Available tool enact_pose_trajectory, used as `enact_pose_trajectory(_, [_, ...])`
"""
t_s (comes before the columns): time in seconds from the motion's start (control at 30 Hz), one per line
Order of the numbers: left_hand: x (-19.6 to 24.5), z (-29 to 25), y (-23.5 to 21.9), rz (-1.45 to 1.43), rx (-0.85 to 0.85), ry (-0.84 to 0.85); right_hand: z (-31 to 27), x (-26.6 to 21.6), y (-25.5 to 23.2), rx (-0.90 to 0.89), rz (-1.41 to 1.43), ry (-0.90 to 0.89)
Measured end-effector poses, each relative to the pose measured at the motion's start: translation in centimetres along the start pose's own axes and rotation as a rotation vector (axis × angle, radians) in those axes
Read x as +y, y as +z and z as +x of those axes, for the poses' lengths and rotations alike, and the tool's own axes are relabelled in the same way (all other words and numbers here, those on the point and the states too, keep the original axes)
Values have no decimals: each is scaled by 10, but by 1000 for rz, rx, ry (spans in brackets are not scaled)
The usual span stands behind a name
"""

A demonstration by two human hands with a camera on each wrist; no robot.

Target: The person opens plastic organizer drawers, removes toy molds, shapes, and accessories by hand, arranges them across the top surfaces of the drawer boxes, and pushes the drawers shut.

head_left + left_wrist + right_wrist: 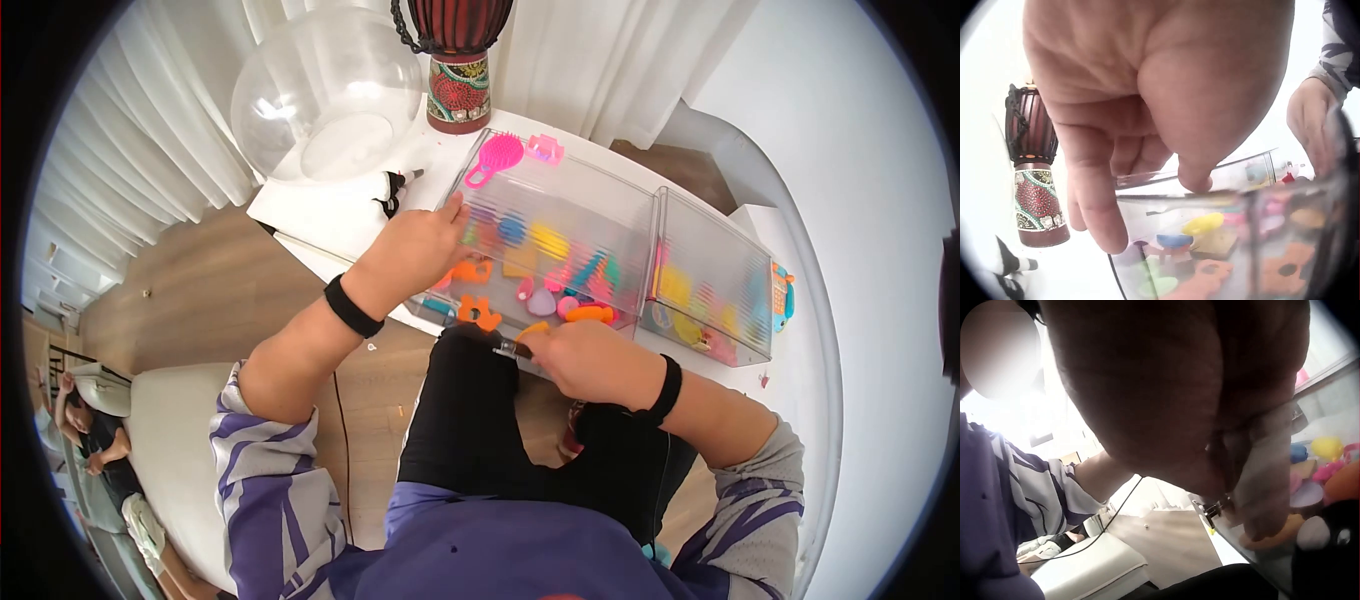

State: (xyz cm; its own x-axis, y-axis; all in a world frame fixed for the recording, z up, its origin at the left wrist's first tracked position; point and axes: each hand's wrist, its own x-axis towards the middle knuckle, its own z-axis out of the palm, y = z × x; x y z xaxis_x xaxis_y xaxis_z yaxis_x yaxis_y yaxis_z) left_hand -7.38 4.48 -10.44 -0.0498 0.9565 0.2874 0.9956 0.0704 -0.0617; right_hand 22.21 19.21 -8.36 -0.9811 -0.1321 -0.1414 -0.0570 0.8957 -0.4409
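A clear plastic box (620, 190) full of colourful toys stands on the white table in front of me. My left hand (415, 250) grips its left end by the rim; in the left wrist view the fingers hang down one side of the wall and the thumb sits at the rim. My right hand (590, 360) is at the box's near edge and pinches a small dark piece with a metal end (512, 348), its kind unclear. Near the hands, inside the box, are an orange toy (478, 312), another orange piece (590, 314) and a lilac toy (542, 302).
On the box lie a pink hairbrush (500, 152) and a pink clip-like toy (545, 148). Behind stand a patterned drum (460, 90) and a big clear globe (325, 90). A toy phone (783, 298) is at the right end. A person reclines at the left by a pale sofa (185, 450).
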Motion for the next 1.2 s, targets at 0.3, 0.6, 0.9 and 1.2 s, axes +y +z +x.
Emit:
enact_pose_trajectory(0.3, [-2, 7, 2, -41, 31, 0, -26, -45, 26, -122, -29, -41])
enact_pose_trajectory(0.6, [8, -5, -9, -213, -12, -117, -42, -31, 20, 64, 86, -45])
enact_pose_trajectory(0.9, [12, -13, -13, -180, -47, -122, -64, -12, -41, 46, 299, -74])
enact_pose_trajectory(1.2, [30, -8, -24, -170, -61, -119, -89, 89, -61, 788, 526, 208])
